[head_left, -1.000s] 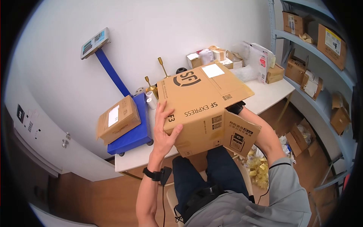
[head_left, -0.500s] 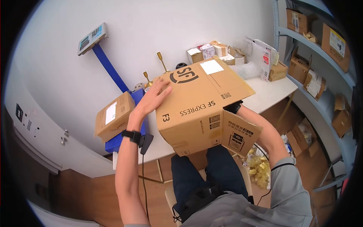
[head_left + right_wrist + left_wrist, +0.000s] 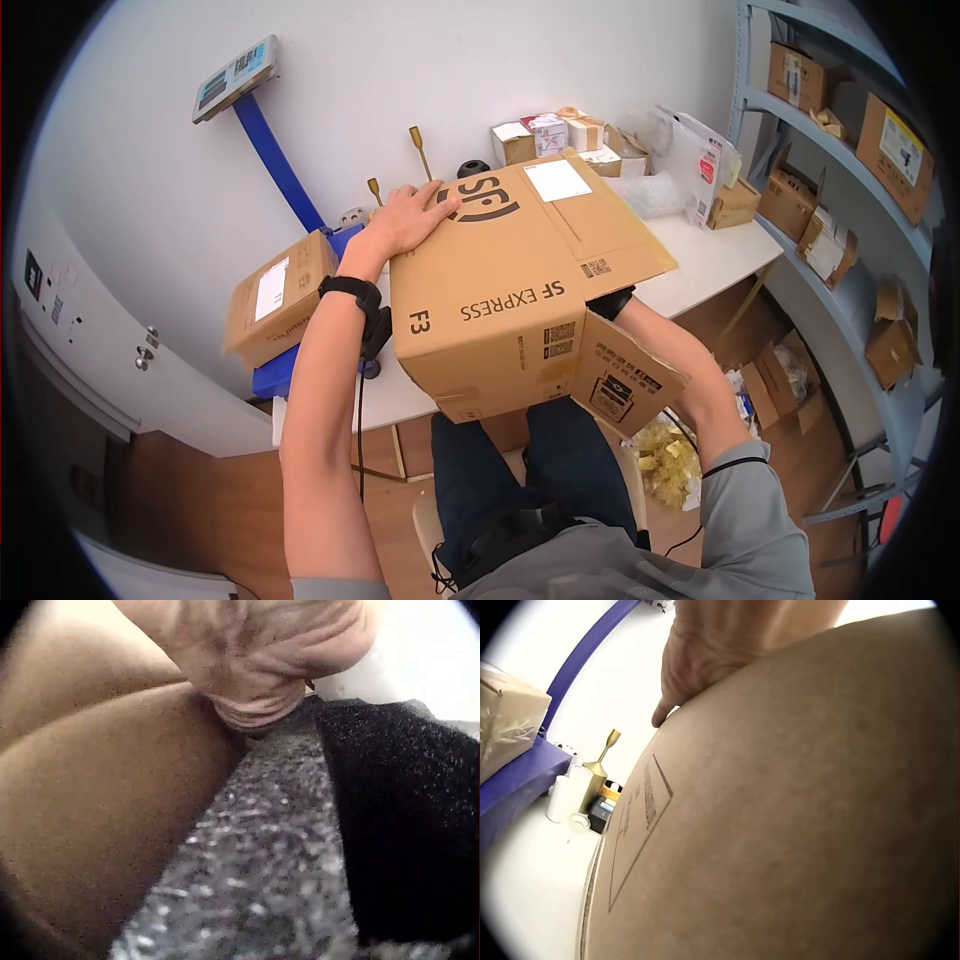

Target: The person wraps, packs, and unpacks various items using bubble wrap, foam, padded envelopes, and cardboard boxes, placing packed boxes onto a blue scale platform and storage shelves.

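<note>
A large cardboard box (image 3: 500, 270) printed "SF EXPRESS" is held tilted above the person's thighs, its open end toward the right. My left hand (image 3: 408, 220) rests on the upper far-left part of it, palm down with fingers laid over the printed logo. In the left wrist view, the left hand (image 3: 720, 656) lies along the box's edge. The right wrist goes in at the open end beside a hanging flap (image 3: 625, 375), which hides that hand in the head view. In the right wrist view, the right hand (image 3: 255, 660) touches a dark grey speckled thing (image 3: 262, 825); its fingertips are hidden and I cannot tell its grip.
A blue platform scale (image 3: 275, 160) with a taped carton (image 3: 275, 300) on it stands left on the white table (image 3: 720, 240). Gold candlesticks (image 3: 418, 145), small boxes (image 3: 548, 132) and bubble wrap (image 3: 650, 195) line the wall. Shelving (image 3: 830, 120) with cartons stands right.
My left hand has moved from the box's near-left corner up and away to its far-left top. The box has shifted slightly left in view; the right arm stays at the open end.
</note>
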Demonstrator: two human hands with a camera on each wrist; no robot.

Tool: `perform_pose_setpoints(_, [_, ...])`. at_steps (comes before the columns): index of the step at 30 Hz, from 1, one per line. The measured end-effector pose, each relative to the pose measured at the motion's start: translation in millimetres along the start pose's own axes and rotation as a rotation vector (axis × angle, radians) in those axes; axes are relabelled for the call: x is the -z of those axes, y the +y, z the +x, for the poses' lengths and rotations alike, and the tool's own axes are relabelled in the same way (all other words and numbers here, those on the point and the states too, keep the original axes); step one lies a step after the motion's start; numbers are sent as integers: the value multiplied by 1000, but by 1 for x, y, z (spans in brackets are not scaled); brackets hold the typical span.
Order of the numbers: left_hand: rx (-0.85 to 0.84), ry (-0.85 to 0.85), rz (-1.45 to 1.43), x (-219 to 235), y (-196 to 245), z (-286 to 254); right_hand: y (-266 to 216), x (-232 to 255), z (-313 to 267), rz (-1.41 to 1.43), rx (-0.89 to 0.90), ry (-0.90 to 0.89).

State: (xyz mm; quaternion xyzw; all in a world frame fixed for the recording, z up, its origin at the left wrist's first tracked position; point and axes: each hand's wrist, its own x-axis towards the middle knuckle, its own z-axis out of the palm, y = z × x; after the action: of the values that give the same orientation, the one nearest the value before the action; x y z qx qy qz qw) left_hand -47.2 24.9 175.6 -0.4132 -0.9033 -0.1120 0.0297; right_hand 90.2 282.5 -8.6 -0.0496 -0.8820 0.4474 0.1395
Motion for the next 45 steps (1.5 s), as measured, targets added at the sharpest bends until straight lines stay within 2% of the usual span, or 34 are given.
perform_pose_setpoints(3, [-65, -75, 102, 1, -8, 7, 10, -1, -12, 54, -38, -4])
perform_pose_setpoints(7, [13, -64, -4, 8, 5, -7, 31, 3, -35, 118, -108, 1])
perform_pose_setpoints(8, [-22, -48, 1, 6, -3, -4, 31, 12, -19, 134, -121, 7])
perform_pose_setpoints(9, [-57, -28, 5, 4, -11, -2, 38, 21, -27, 148, -131, 14])
perform_pose_setpoints(15, [0, -24, -41, 12, 1, -16, 56, 64, -20, 199, -180, 41])
perform_pose_setpoints(17, [-7, -12, -61, 4, -15, -10, 63, 76, -27, 194, -192, 37])
perform_pose_setpoints(19, [-168, 22, -25, -7, -36, 1, 67, 89, -45, 190, -197, 35])
perform_pose_setpoints(20, [-161, 32, -38, 1, -24, -11, 57, 89, -31, 187, -197, 30])
perform_pose_setpoints(22, [-104, -68, 32, 30, 16, -40, 55, 94, -48, 180, -192, 24])
perform_pose_setpoints(24, [-35, -16, -39, 19, 8, -33, 54, 97, -73, 172, -184, 16])
perform_pose_setpoints(25, [24, 21, -94, 17, 7, -31, 47, 101, -67, 172, -180, 15])
perform_pose_setpoints(29, [5, 14, -115, 5, -6, -19, 33, 110, -63, 185, -191, 31])
perform_pose_setpoints(31, [-323, -5, 170, -9, -29, 3, 14, 101, -45, 198, -202, 51])
perform_pose_setpoints(32, [-321, 11, 174, 3, -13, -7, 9, 109, -43, 204, -189, 57])
perform_pose_setpoints(34, [76, -32, 7, 18, 16, -29, 8, 114, -49, 225, -158, 52])
perform_pose_setpoints(37, [69, -24, -27, 16, 16, -36, 19, 126, -60, 264, -150, 23])
perform_pose_setpoints(38, [-112, 54, 26, -19, -23, 2, 23, 126, -66, 271, -156, 11])
perform_pose_setpoints(40, [-57, 35, -44, -14, -15, -11, 28, 132, -77, 274, -164, -13])
perform_pose_setpoints(42, [57, -4, -103, 15, 11, -42, 31, 139, -83, 280, -163, -30])
perform_pose_setpoints(45, [46, -34, -162, 10, 3, -37, 40, 149, -99, 312, -166, -35])
